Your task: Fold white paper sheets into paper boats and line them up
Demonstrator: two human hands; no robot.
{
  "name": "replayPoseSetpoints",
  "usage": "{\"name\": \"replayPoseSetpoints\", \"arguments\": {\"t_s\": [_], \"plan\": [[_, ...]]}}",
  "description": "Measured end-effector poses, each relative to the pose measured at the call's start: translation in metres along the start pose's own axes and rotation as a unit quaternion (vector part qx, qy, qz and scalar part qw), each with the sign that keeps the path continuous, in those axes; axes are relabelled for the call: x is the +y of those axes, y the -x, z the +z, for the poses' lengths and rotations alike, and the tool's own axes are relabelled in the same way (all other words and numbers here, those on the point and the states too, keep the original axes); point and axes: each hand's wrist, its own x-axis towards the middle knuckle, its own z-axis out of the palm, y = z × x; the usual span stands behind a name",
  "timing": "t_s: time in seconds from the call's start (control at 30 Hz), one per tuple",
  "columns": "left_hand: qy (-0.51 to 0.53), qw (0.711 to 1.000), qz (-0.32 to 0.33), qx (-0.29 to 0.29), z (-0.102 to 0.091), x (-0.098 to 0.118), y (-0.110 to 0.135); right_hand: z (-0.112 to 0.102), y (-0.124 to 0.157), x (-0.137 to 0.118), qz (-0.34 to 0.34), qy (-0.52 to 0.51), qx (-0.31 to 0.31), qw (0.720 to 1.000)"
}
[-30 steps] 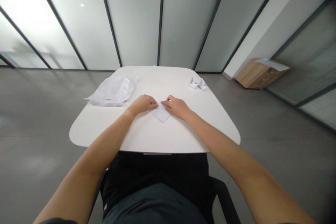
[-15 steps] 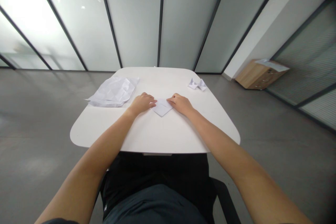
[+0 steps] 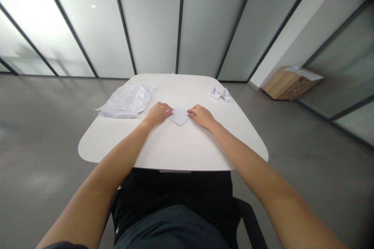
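Observation:
A small folded white paper [image 3: 179,117] lies on the white table [image 3: 172,144] in front of me, its lower corner pointing toward me. My left hand [image 3: 157,113] rests at the paper's left edge with curled fingers pressing on it. My right hand [image 3: 202,116] sits at the right edge, its fingertips pinching or pressing that side. Both hands hold the paper flat against the tabletop.
A pile of crumpled white sheets [image 3: 126,102] lies at the table's left side. A small folded paper figure [image 3: 220,93] sits at the far right. A wooden box [image 3: 288,82] stands on the floor by the right wall. Glass partitions run behind the table.
The folded paper has shifted slightly away from me and looks smaller. My right hand slid off the paper's top to its right edge. My left hand barely moved.

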Motion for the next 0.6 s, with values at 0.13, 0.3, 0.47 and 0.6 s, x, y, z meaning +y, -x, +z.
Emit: {"name": "replayPoseSetpoints", "arguments": {"t_s": [0.13,0.3,0.47,0.6], "plan": [[0.020,0.999,-0.022,-0.022,-0.006,-0.005,0.000,0.000,-0.001,0.003,0.003,-0.012,-0.001,1.000],[0.089,0.993,-0.068,-0.040,-0.013,-0.007,0.004,0.001,-0.001,0.007,0.002,-0.028,0.009,1.000],[0.123,0.986,-0.103,-0.038,-0.013,-0.005,0.005,0.002,-0.002,0.012,-0.017,-0.041,0.009,0.999],[0.129,0.986,-0.101,-0.037,-0.015,-0.003,0.005,0.001,-0.003,0.017,-0.034,-0.054,0.005,0.998]]}}
